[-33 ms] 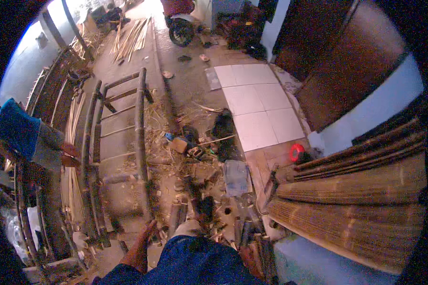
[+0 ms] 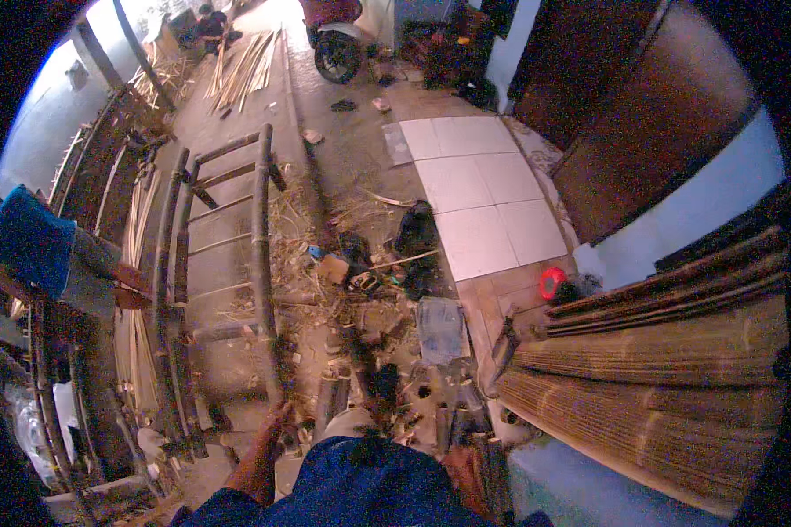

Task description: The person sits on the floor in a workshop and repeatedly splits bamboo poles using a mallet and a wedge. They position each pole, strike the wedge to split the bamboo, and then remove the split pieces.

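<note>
My left hand (image 2: pixel 275 428) is at the near end of the right rail of a ladder-like bamboo frame (image 2: pixel 261 228), which lies on the floor ahead of me. It looks in contact with the rail, but the dim, grainy picture hides how its fingers are set. My right hand (image 2: pixel 462 470) is low beside my right knee, next to several short cut bamboo pieces (image 2: pixel 462 420); its fingers cannot be made out. More bamboo lengths (image 2: pixel 328 395) stand or lie just in front of me, between the two hands.
A person in a blue top (image 2: pixel 39 233) is beside the frame's left rail. Bamboo strips (image 2: pixel 246 70) lie far ahead near another seated person (image 2: pixel 209 26). White tiles (image 2: pixel 483 193), a red round object (image 2: pixel 551 283) and leaning slatted panels (image 2: pixel 659 386) line the right. Shavings (image 2: pixel 299 237) litter the floor.
The view has shifted slightly. My right hand shows a little more beside the bamboo pieces; my left hand stays at the rail's end. The bamboo frame has not visibly moved.
</note>
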Motion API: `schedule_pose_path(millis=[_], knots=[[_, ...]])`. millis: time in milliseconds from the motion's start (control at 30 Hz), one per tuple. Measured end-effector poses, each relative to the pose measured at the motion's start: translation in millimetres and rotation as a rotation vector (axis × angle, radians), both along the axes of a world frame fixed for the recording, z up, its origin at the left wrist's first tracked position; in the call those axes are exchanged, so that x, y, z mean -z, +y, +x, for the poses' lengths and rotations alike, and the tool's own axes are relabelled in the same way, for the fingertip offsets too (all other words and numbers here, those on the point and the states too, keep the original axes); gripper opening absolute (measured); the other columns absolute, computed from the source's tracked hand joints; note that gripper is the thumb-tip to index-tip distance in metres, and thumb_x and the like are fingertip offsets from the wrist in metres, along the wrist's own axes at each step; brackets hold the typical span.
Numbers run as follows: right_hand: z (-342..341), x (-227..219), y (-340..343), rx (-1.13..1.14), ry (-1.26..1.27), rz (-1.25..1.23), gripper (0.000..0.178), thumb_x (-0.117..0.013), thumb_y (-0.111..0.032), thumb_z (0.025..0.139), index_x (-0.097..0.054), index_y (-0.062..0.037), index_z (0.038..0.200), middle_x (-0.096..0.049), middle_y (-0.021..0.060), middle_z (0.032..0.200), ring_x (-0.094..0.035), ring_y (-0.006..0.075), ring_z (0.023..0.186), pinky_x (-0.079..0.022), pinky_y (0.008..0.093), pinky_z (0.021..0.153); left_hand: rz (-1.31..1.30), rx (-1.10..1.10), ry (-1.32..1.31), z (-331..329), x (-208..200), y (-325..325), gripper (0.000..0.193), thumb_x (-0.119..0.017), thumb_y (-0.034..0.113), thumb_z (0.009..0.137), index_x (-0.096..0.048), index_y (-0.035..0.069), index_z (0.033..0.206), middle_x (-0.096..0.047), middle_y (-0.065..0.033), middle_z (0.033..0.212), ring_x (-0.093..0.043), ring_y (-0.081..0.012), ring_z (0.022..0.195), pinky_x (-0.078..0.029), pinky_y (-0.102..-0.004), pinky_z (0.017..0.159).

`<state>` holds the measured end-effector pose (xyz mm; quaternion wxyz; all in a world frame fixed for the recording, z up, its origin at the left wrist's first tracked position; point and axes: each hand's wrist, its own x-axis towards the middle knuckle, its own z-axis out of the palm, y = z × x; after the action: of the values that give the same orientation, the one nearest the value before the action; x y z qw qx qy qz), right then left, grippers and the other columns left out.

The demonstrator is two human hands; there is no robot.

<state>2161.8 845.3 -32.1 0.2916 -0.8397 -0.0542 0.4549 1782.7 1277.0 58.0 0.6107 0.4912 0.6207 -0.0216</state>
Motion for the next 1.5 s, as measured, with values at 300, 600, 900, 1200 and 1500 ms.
schedule_pose_path(millis=[300,600,900,1200,1500], knots=[[163,-31,230,0.323,0.299,0.411,0.019,-0.064,-0.030,0.097,-0.061,-0.0130,0.105,-0.065,0.0046,0.075,-0.060,0.0162,0.059,-0.050,0.0350,0.053,0.681,0.170,0.100,98,-5,65,0.037,-0.061,0.039,0.098,-0.068,0.005,0.111,-0.070,-0.0066,0.081,-0.063,-0.0156,0.067,-0.050,-0.0304,0.059],[234,-55,332,-0.580,-0.048,0.006,0.023,-0.063,-0.033,0.097,-0.063,-0.0102,0.095,-0.064,0.0054,0.071,-0.060,0.0175,0.059,-0.050,0.0364,0.053,0.404,-0.266,0.321,90,72,-22,0.039,-0.062,0.042,0.091,-0.070,0.011,0.112,-0.071,-0.0193,0.099,-0.070,-0.0336,0.092,-0.054,-0.0446,0.082],[325,-27,624,-1.246,-0.116,0.030,0.031,-0.062,-0.036,0.096,-0.065,-0.0074,0.084,-0.063,0.0062,0.066,-0.061,0.0189,0.058,-0.049,0.0379,0.054,0.027,-0.880,0.422,196,6,-35,0.043,-0.058,0.041,0.094,-0.071,0.001,0.106,-0.073,-0.0173,0.094,-0.071,-0.0272,0.085,-0.054,-0.0397,0.076],[202,-47,826,-1.128,0.305,0.096,0.037,-0.057,-0.034,0.102,-0.064,-0.0027,0.120,-0.068,0.0056,0.087,-0.065,0.0147,0.070,-0.052,0.0299,0.059,-0.043,-0.876,0.326,292,-46,30,0.052,-0.057,0.046,0.096,-0.061,0.003,0.126,-0.064,-0.0254,0.123,-0.062,-0.0448,0.110,-0.049,-0.0498,0.096],[136,54,744,-2.077,0.126,0.567,0.038,-0.058,-0.034,0.099,-0.067,-0.0016,0.117,-0.070,0.0114,0.091,-0.067,0.0232,0.084,-0.056,0.0397,0.068,-0.219,-1.151,0.319,299,42,7,0.052,-0.059,0.046,0.095,-0.062,0.003,0.125,-0.067,-0.0250,0.118,-0.063,-0.0428,0.111,-0.049,-0.0488,0.097]])
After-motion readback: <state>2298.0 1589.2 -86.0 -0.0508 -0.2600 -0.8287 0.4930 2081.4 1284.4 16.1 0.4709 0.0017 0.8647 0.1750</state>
